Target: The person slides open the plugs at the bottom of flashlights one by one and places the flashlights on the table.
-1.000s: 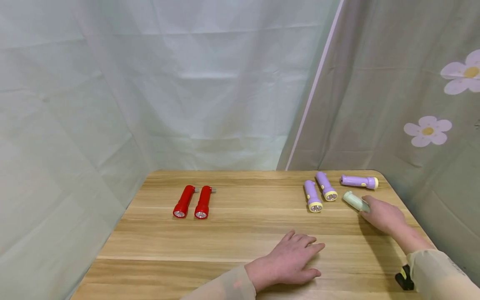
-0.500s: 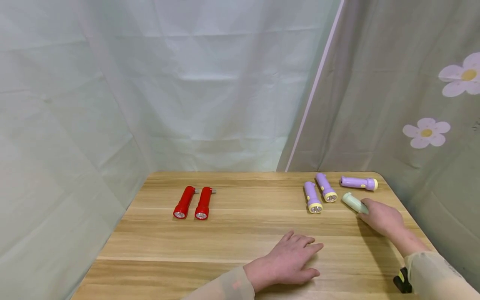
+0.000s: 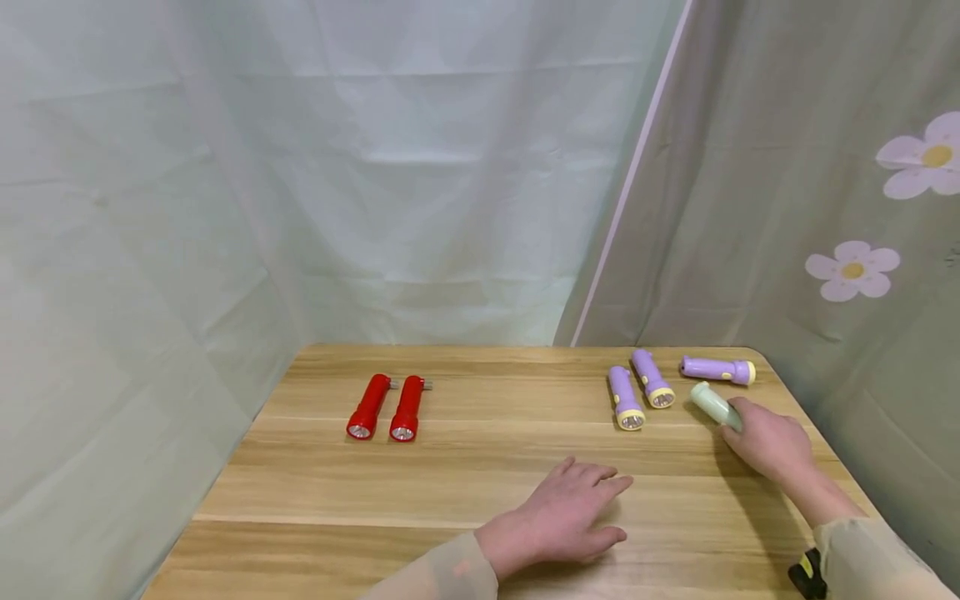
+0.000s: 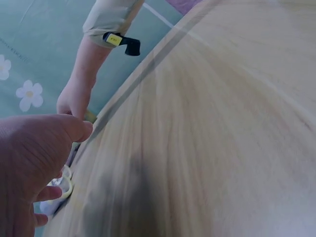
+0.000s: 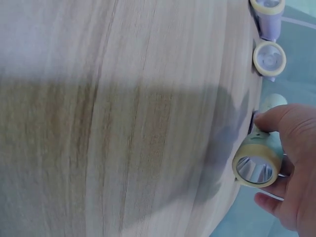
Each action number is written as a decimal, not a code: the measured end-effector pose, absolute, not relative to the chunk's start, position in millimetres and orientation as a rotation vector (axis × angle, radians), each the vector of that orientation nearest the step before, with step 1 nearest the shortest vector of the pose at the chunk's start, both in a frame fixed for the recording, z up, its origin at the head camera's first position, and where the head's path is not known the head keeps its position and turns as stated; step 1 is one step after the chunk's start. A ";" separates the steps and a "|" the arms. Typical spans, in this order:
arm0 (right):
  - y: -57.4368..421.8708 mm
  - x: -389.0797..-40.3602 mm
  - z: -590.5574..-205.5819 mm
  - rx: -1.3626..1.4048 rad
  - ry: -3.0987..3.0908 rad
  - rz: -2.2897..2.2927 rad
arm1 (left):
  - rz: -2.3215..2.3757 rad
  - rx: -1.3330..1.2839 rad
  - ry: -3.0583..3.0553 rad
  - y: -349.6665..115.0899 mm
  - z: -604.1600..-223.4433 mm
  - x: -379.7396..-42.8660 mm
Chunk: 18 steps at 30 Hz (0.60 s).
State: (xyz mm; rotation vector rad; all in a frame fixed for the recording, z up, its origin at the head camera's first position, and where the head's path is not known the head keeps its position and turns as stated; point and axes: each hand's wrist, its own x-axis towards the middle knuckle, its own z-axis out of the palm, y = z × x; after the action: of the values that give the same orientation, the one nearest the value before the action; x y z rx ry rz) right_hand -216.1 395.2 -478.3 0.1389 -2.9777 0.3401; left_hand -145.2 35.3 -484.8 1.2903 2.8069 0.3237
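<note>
At the right of the table my right hand [image 3: 772, 437] grips a pale green flashlight [image 3: 712, 405] between thumb and fingers. In the right wrist view its cream-rimmed lens [image 5: 256, 168] faces the camera, and the thumb lies across the body. Two purple flashlights [image 3: 622, 392] with yellow rims lie side by side just left of it, and a third purple flashlight [image 3: 716, 370] lies crosswise behind it. My left hand [image 3: 562, 512], nearer the table's front, has its fingers spread and holds nothing. Whether its fingertips touch the wood is hard to tell.
Two red flashlights [image 3: 369, 407] with silver tabs lie on the left part of the wooden table [image 3: 487, 433]. Pale curtains [image 3: 450, 167] hang close behind the table and along both sides. A black wrist device [image 3: 808, 573] sits at the right sleeve.
The right hand and green flashlight have shifted only slightly, still in the same grip. My left hand has slid a little to the left. The other flashlights stay in place.
</note>
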 end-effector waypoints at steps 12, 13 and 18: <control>373.9 -204.5 -467.3 0.141 -2.864 0.510 | 0.520 1.215 2.842 8.8 -482.3 -155.9; 371.0 -204.0 -466.5 0.146 -2.856 0.538 | 0.531 1.215 2.848 7.3 -482.5 -156.9; 355.7 -203.1 -463.4 0.157 -2.819 0.661 | 0.570 1.204 2.861 1.1 -480.2 -160.4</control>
State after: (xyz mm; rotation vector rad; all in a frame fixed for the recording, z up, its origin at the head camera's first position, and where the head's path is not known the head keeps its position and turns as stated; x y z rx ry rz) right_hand -203.1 355.7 -463.4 0.1568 -2.8195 0.6609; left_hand -160.4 1.1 -480.2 1.2039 2.8612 0.5703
